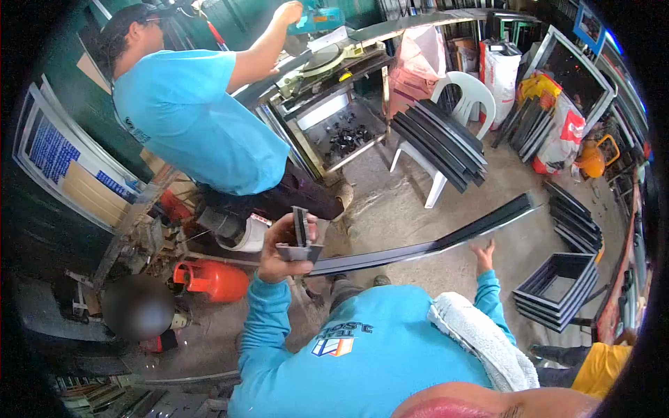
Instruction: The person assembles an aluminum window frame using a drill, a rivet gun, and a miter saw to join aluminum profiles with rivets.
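Gripping the near end of a long dark aluminium profile with left hand fingers clenched around it, bar running toward 3 o'clock, right hand hovering open-fingered just beneath, co-worker standing at 11 o'clock.

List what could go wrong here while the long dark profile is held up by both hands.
The long dark profile is gripped only at its near end by the left hand; the right hand is open beneath it, so the far end might sag or swing. That end points toward the profiles stacked on the white chair and could knock them. A co-worker stands close and could be struck.
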Demonstrator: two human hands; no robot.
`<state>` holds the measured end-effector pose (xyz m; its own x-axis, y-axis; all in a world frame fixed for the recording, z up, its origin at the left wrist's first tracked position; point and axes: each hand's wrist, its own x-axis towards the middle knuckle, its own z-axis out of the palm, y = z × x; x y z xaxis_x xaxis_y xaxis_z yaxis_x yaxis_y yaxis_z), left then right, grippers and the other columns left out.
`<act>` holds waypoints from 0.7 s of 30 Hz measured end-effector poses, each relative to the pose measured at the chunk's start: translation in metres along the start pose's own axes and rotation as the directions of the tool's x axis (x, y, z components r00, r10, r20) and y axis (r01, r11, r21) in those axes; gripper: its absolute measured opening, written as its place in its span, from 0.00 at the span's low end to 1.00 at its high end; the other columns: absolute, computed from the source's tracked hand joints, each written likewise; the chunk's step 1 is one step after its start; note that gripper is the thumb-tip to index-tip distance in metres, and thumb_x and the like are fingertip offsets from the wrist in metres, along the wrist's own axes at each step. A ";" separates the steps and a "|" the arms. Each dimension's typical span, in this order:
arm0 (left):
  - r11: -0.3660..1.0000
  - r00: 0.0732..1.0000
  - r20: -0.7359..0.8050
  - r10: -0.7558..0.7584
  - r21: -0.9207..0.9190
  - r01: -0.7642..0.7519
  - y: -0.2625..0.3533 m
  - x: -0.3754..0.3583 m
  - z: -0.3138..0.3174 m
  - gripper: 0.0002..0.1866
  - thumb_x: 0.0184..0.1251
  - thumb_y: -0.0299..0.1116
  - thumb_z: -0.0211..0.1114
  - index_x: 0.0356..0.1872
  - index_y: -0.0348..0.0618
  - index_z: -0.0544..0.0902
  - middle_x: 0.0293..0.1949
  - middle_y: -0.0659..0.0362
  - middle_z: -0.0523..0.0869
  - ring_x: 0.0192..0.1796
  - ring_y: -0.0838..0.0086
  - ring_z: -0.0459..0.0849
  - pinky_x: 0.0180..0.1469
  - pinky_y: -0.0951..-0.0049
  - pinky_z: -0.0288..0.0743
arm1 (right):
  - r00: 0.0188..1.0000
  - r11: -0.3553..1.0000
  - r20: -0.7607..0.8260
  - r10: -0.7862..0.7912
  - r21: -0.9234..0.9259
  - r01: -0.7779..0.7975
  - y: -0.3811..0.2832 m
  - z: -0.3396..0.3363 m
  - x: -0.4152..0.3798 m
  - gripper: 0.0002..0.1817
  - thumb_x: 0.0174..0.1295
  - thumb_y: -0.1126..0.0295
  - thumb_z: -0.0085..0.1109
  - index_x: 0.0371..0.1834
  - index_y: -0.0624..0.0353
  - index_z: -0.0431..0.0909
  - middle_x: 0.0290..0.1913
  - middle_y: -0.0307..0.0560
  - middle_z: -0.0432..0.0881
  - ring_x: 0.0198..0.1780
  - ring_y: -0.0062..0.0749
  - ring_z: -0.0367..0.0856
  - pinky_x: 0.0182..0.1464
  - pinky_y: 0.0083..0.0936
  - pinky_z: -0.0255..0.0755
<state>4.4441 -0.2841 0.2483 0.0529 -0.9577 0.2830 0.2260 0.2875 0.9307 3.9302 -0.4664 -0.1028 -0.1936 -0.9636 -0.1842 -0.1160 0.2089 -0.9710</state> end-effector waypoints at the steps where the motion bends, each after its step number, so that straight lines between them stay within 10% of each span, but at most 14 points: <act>1: 0.999 1.000 -0.012 0.019 -0.027 -0.019 0.008 -0.001 -0.003 0.44 0.34 0.30 0.82 0.61 0.37 0.74 0.45 0.57 0.80 0.43 0.79 0.77 0.44 0.79 0.71 | 0.991 0.992 0.119 -0.057 0.121 0.042 -0.021 -0.001 0.008 0.49 0.53 0.67 0.70 0.75 0.57 0.49 0.62 0.45 0.71 0.60 0.37 0.70 0.62 0.33 0.65; 5: 0.993 0.983 -0.170 0.077 -0.075 -0.090 0.022 -0.019 -0.026 0.44 0.32 0.32 0.79 0.59 0.37 0.72 0.42 0.56 0.77 0.39 0.76 0.75 0.41 0.78 0.69 | 0.944 0.868 0.300 -0.139 0.497 -0.030 -0.085 0.003 0.026 0.37 0.51 0.78 0.65 0.69 0.59 0.65 0.54 0.35 0.76 0.53 0.25 0.74 0.54 0.22 0.70; 9: 0.980 0.969 -0.189 0.159 -0.085 -0.178 0.037 -0.036 -0.068 0.43 0.31 0.36 0.75 0.59 0.40 0.71 0.42 0.53 0.77 0.38 0.68 0.75 0.43 0.67 0.69 | 0.893 0.979 0.412 -0.182 0.164 0.124 -0.127 -0.006 0.045 0.36 0.50 0.75 0.64 0.68 0.59 0.67 0.52 0.34 0.76 0.42 0.20 0.73 0.44 0.19 0.68; 17: 0.966 0.807 -0.575 0.136 -0.102 -0.235 0.006 -0.107 -0.149 0.52 0.49 0.68 0.70 0.65 0.34 0.69 0.49 0.46 0.82 0.49 0.60 0.82 0.53 0.63 0.76 | 0.517 0.824 0.664 -0.540 0.291 0.486 -0.244 0.058 0.007 0.37 0.45 0.53 0.69 0.55 0.66 0.73 0.50 0.48 0.79 0.53 0.39 0.76 0.59 0.34 0.68; 21: 0.963 0.614 -0.773 0.160 -0.013 -0.268 -0.017 -0.137 -0.168 0.39 0.68 0.62 0.56 0.63 0.32 0.70 0.52 0.45 0.82 0.54 0.55 0.82 0.61 0.59 0.75 | 0.444 0.948 0.838 -0.317 0.270 0.168 -0.319 0.080 -0.051 0.44 0.46 0.46 0.70 0.60 0.66 0.67 0.46 0.48 0.77 0.45 0.32 0.77 0.45 0.25 0.71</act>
<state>4.5965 -0.1601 0.1542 0.8202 -0.5537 0.1441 0.2162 0.5330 0.8180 4.0553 -0.4969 0.2042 0.7674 -0.6335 0.0989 0.1203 -0.0093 -0.9927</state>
